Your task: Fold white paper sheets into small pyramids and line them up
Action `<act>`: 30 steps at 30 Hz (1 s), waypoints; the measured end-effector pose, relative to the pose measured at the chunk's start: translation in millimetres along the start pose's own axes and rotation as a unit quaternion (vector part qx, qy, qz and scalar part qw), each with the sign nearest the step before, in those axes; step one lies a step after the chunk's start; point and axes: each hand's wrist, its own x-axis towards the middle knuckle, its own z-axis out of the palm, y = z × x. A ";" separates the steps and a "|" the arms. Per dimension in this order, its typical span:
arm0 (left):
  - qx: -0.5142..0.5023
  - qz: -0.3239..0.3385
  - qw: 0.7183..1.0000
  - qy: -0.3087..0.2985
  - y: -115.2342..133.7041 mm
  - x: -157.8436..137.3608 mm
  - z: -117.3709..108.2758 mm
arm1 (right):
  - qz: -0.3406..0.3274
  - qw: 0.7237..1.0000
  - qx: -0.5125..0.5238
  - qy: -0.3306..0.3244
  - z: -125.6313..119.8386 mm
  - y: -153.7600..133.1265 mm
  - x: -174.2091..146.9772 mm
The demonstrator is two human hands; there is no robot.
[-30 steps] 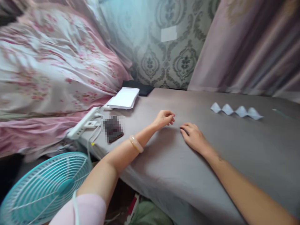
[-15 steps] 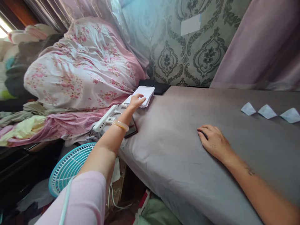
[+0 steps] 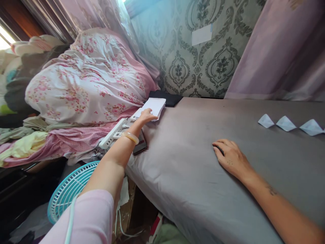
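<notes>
My left hand [image 3: 147, 115], with a pale bangle on the wrist, reaches to the near edge of a stack of white paper [image 3: 155, 104]. Its thumb and fingers are apart and touch the top sheet; no sheet is lifted. On the grey-covered surface [image 3: 185, 149] rests my right hand [image 3: 232, 156], closed around a small slim black object [image 3: 219, 149]. Most of that object is hidden under the fingers, so its kind is unclear. Several folded white paper diamonds [image 3: 286, 123] lie in a row beyond my right hand.
A white power strip [image 3: 113, 134] and a dark phone [image 3: 140, 145] lie by my left forearm. Below is a turquoise fan [image 3: 72, 189]. Behind the paper sits a flat black item [image 3: 169, 98], beside a floral cloth heap [image 3: 86, 81]. A pink curtain [image 3: 276, 51] hangs right.
My left hand has lowered onto the near part of the paper stack. The whole view has shifted slightly, while my right hand keeps its place and its hold on the black object.
</notes>
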 end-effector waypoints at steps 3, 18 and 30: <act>0.004 0.006 1.000 0.004 -1.3 -1.0 0.0 | 0.003 1.000 0.001 -0.002 0.2 0.6 0.0; 0.032 0.024 0.996 0.082 -11.4 0.7 10.2 | 0.002 1.000 0.007 0.012 0.7 0.2 -0.2; 0.104 0.217 0.967 0.080 51.5 -65.8 26.0 | -0.002 1.000 0.016 0.016 1.3 0.9 0.1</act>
